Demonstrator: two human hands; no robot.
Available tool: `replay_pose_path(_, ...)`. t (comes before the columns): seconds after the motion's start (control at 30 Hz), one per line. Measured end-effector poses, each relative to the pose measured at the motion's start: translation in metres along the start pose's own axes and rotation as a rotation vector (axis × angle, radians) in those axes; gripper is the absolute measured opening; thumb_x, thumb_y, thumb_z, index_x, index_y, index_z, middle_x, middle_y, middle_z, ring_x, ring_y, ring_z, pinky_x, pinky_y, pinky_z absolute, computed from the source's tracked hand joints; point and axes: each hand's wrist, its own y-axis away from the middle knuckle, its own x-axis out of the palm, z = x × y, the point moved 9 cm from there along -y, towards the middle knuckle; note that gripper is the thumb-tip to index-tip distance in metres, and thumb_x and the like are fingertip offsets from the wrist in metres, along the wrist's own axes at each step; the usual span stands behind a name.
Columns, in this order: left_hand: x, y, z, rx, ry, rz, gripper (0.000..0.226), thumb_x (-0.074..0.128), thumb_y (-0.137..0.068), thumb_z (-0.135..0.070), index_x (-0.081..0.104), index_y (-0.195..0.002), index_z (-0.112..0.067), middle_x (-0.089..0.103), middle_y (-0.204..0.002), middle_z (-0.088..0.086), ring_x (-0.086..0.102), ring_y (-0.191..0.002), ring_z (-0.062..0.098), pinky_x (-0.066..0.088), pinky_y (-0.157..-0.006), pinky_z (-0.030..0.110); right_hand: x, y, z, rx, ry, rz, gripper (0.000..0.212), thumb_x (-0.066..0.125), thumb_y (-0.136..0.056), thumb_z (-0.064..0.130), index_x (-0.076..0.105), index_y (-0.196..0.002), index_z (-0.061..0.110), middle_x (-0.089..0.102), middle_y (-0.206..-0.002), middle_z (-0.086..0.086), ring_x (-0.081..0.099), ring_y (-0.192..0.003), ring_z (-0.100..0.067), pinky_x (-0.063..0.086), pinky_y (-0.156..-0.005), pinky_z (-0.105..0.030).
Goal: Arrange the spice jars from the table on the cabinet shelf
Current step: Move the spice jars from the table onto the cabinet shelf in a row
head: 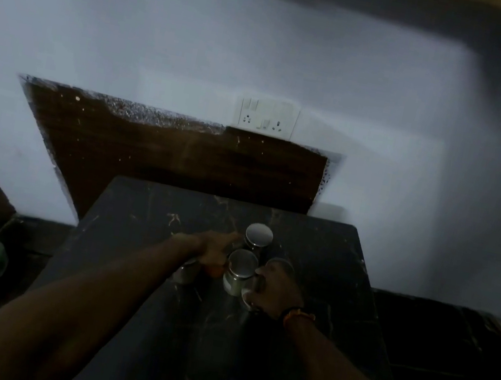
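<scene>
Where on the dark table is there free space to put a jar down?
The dark marble table is bare along its left side, at the far edge beside the wall, and on the right toward its edge. It is crowded in the middle: the steel-lidded jars stand close together there, with the left hand and right hand among them.

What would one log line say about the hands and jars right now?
stage: reaching for jars | left hand: beside middle jar | right hand: over another jar | far jar: untouched | grip: unclear, blurry | table
</scene>
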Motion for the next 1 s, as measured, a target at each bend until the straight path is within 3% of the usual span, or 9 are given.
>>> replay_pose_path(0.17,0.001,0.007,-0.003,-0.01,0.028,-0.009,0.073,0.067,-0.091,-0.016,0.029,-0.153,-0.021,0.044,-0.148,0.011,0.049,-0.13,0.03,0.044,-0.107,0.048,0.023,0.002,0.007,-0.059,0.131,0.102,0.09,0.078,-0.074,0.059,0.046,-0.145,0.015,0.034,-0.154,-0.007,0.048,-0.134,-0.029,0.049,-0.104,-0.048)
replay_pose_path(0.37,0.004,0.008,-0.006,0.037,0.083,-0.036,0.058,0.066,-0.093,-0.014,0.04,-0.144,-0.014,0.047,-0.142,0.01,0.052,-0.124,0.026,0.048,-0.103,0.042,0.034,0.004,0.005,-0.092,0.223,0.124,0.101,0.083,-0.07,0.052,0.031,-0.151,0.021,0.043,-0.143,-0.01,0.058,-0.119,-0.034,0.056,-0.09,-0.05)
replay_pose_path(0.47,0.008,0.008,-0.011,0.094,0.104,-0.058,0.045,0.064,-0.094,-0.013,0.05,-0.136,-0.01,0.054,-0.133,0.01,0.055,-0.115,0.021,0.047,-0.092,0.03,0.033,0.002,0.003,-0.064,0.171,0.101,0.099,0.083,-0.072,0.05,0.031,-0.15,0.02,0.047,-0.14,-0.011,0.06,-0.116,-0.034,0.055,-0.092,-0.05)
replay_pose_path(0.57,0.008,0.008,-0.011,0.115,0.17,-0.119,0.04,0.064,-0.093,-0.012,0.053,-0.132,-0.01,0.056,-0.129,0.01,0.057,-0.101,0.012,0.046,-0.078,0.018,0.024,-0.007,-0.001,-0.001,0.063,0.121,0.101,0.092,-0.059,0.043,0.04,-0.142,0.02,0.049,-0.137,-0.007,0.057,-0.119,-0.032,0.053,-0.097,-0.05)
replay_pose_path(0.63,0.01,0.008,-0.008,0.104,0.296,-0.157,0.041,0.061,-0.095,-0.008,0.051,-0.135,-0.009,0.056,-0.13,0.014,0.058,-0.099,0.014,0.05,-0.082,0.023,0.015,-0.014,0.003,-0.001,0.068,0.148,0.091,0.093,-0.055,0.042,0.048,-0.132,0.021,0.052,-0.131,-0.003,0.057,-0.116,-0.027,0.052,-0.098,-0.047)
replay_pose_path(0.73,0.015,0.007,0.003,0.07,0.569,-0.202,0.041,0.053,-0.098,-0.001,0.046,-0.139,0.0,0.059,-0.117,0.026,0.063,-0.099,0.033,0.05,-0.089,0.048,0.0,-0.024,0.011,-0.015,0.058,0.227,0.064,0.093,-0.055,0.041,0.061,-0.107,0.025,0.06,-0.114,0.005,0.059,-0.105,-0.019,0.055,-0.089,-0.037)
replay_pose_path(0.87,0.022,0.006,0.019,0.039,0.866,-0.245,0.024,0.044,-0.103,-0.005,0.055,-0.124,-0.001,0.057,-0.09,0.007,0.055,-0.076,0.014,0.047,-0.068,0.03,-0.034,-0.029,0.022,-0.031,-0.144,0.303,0.047,0.092,-0.062,0.03,0.063,-0.098,0.031,0.06,-0.107,0.011,0.059,-0.096,-0.011,0.044,-0.067,-0.018)
replay_pose_path(0.93,0.028,0.007,0.027,0.022,1.05,-0.269,0.021,0.042,-0.104,-0.009,0.057,-0.118,-0.001,0.056,-0.089,0.008,0.055,-0.073,0.014,0.047,-0.065,0.027,-0.061,-0.029,0.03,-0.049,-0.237,0.278,0.049,0.093,-0.059,0.027,0.065,-0.1,0.033,0.06,-0.109,0.014,0.058,-0.095,-0.008,0.043,-0.065,-0.017)
replay_pose_path(1.0,0.038,0.009,0.028,0.01,1.239,-0.228,0.025,0.043,-0.105,-0.018,0.059,-0.117,-0.004,0.061,-0.096,0.01,0.061,-0.079,0.017,0.051,-0.071,0.029,-0.086,-0.027,0.04,-0.09,-0.298,0.246,0.057,0.093,-0.056,0.024,0.064,-0.103,0.038,0.058,-0.111,0.018,0.055,-0.098,-0.006,0.044,-0.069,-0.021)
